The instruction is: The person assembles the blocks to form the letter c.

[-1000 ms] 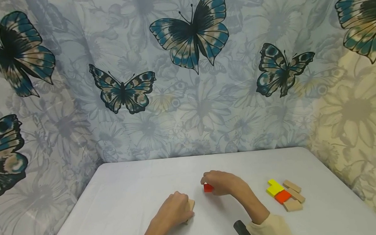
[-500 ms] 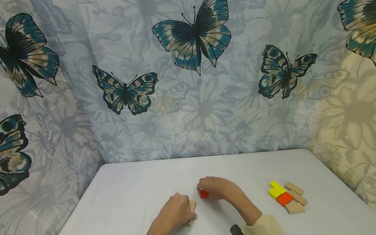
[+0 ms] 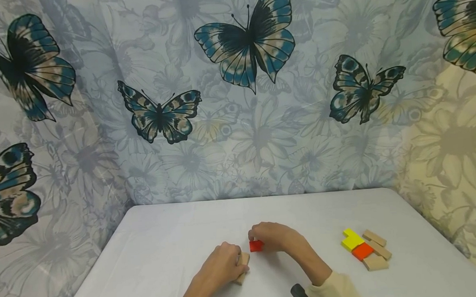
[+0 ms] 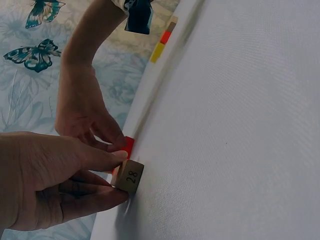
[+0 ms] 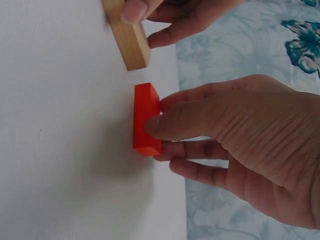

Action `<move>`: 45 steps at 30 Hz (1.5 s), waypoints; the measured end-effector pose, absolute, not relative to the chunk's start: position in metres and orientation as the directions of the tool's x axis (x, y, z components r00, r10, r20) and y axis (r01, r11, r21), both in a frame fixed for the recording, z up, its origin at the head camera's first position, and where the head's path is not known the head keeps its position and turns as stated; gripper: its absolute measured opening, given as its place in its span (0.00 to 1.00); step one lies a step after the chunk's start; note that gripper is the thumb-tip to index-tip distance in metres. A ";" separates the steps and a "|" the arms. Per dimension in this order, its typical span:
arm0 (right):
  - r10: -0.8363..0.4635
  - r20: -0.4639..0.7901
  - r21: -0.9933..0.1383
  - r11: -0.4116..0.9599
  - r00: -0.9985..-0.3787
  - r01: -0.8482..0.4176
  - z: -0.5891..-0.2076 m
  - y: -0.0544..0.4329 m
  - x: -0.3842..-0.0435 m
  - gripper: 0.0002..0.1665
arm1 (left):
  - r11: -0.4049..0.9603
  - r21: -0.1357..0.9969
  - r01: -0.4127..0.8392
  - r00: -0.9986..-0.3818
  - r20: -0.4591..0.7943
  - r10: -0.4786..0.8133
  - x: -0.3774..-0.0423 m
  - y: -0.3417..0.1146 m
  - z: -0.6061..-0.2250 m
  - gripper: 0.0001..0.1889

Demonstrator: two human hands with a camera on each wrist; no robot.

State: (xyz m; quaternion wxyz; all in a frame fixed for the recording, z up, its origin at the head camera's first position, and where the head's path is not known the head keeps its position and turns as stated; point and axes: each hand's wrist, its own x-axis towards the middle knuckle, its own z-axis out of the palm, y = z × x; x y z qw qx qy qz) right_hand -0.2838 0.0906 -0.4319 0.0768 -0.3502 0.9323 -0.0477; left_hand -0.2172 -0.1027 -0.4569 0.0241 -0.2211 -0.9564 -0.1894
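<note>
My left hand (image 3: 221, 265) pinches a plain wooden block (image 5: 125, 35) between thumb and fingers. The left wrist view shows the number 28 on the block's end. To the right and slightly farther back, my right hand (image 3: 275, 236) grips a red block (image 5: 144, 107), the thumb on one long side and fingertips on the opposite side. A narrow gap separates the red block's end from the wooden block's end in the right wrist view. Both blocks are low over the white table (image 3: 178, 241), partly covered by the fingers in the head view.
On the right of the table lies a cluster: yellow pieces (image 3: 353, 241), another red block (image 3: 363, 251) and several plain wooden blocks (image 3: 376, 263). A butterfly-print cloth (image 3: 258, 156) hangs behind the table. A dark device (image 3: 300, 294) sits by the right sleeve.
My right hand has brought the red block left and nearer, toward the wooden block, turning it slightly. The left hand stays almost in place with its block.
</note>
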 end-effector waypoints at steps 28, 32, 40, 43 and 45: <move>-0.678 -0.130 -0.112 0.735 -0.723 -0.669 -0.429 0.086 -0.277 0.20 | 0.843 0.342 0.414 -0.909 0.117 0.399 -0.216 -0.101 -0.452 0.16; -0.681 -0.131 -0.124 0.732 -0.720 -0.670 -0.429 0.086 -0.280 0.17 | 0.839 0.353 0.414 -0.909 0.106 0.404 -0.218 -0.101 -0.452 0.17; -0.686 -0.139 -0.124 0.728 -0.714 -0.674 -0.431 0.084 -0.281 0.15 | 0.845 0.337 0.415 -0.908 0.098 0.407 -0.220 -0.097 -0.451 0.19; -0.689 -0.141 -0.118 0.724 -0.711 -0.679 -0.431 0.084 -0.281 0.15 | 0.846 0.341 0.409 -0.910 0.089 0.404 -0.221 -0.097 -0.450 0.20; -0.693 -0.140 -0.110 0.721 -0.707 -0.684 -0.431 0.083 -0.281 0.15 | 0.847 0.350 0.400 -0.914 0.076 0.399 -0.221 -0.097 -0.450 0.20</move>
